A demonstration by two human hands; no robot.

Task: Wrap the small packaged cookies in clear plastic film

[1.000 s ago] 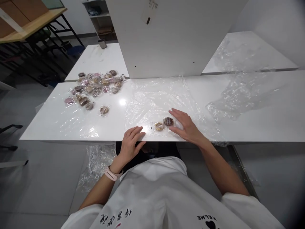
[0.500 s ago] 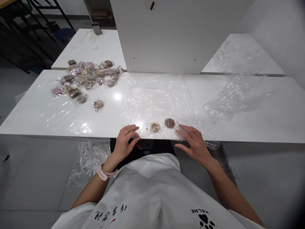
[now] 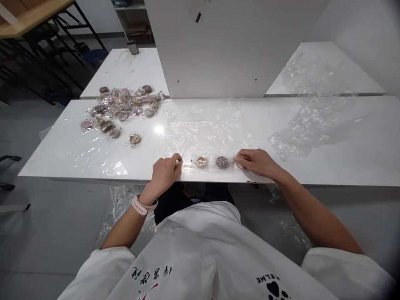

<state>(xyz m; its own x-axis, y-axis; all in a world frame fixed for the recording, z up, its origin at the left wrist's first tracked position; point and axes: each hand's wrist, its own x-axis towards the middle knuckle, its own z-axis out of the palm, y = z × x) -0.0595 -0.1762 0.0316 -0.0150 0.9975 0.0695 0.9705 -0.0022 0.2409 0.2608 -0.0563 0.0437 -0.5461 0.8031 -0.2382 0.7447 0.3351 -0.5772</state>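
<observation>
A sheet of clear plastic film lies spread on the white table. Near the front edge, two individually wrapped round cookies sit on it side by side: a yellowish one with a ring-like top and a dark brown one. The film's near edge appears folded up over both. Left of the pair, my left hand is closed in a pinch on the film. My right hand pinches film just right of the brown cookie. What lies beneath the fingertips is partly hidden.
A heap of wrapped cookies covers the back left, with a single wrapped cookie nearer me. Crumpled plastic film lies at right. A white panel rises behind the table. A metal cup stands at the far left.
Both hands have gone from loosely open beside the cookies to pinching the film. The near edge of film now seems drawn over the two cookies. My view has shifted slightly.
</observation>
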